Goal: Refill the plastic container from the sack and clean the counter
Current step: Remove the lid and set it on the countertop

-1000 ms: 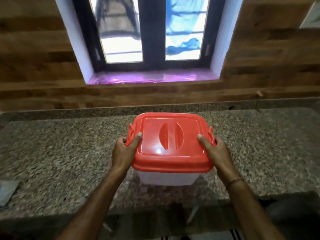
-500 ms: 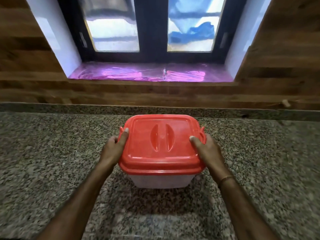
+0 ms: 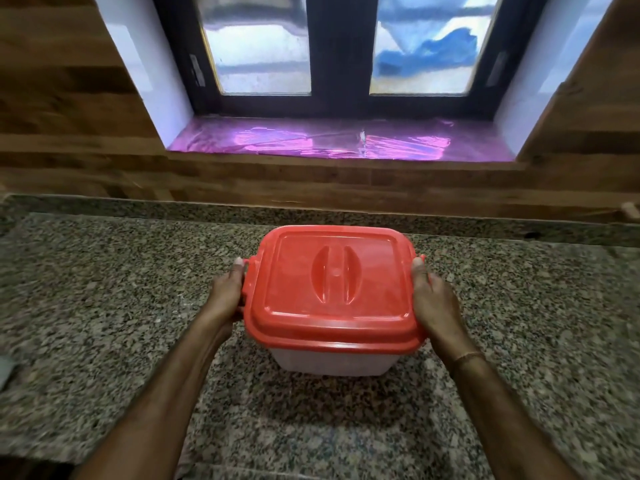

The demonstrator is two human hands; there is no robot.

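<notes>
A plastic container [image 3: 329, 362] with a translucent white body and a red lid [image 3: 332, 289] stands on the speckled granite counter [image 3: 104, 306], in the middle of the view. The lid is on, with a moulded handle at its centre. My left hand [image 3: 225, 296] grips the container's left side at the lid's edge clip. My right hand [image 3: 433, 299] grips the right side the same way, thumb tip at the lid's rim. No sack is in view.
A wooden wall and a window with a pink-lined sill [image 3: 339, 140] rise behind the counter. A grey flat object [image 3: 5, 370] pokes in at the left edge. The counter's front edge [image 3: 34, 459] runs along the bottom left.
The container has come forward and sits on the counter farther from the front edge. My thumbs have slid off the lid's top to its side edges.
</notes>
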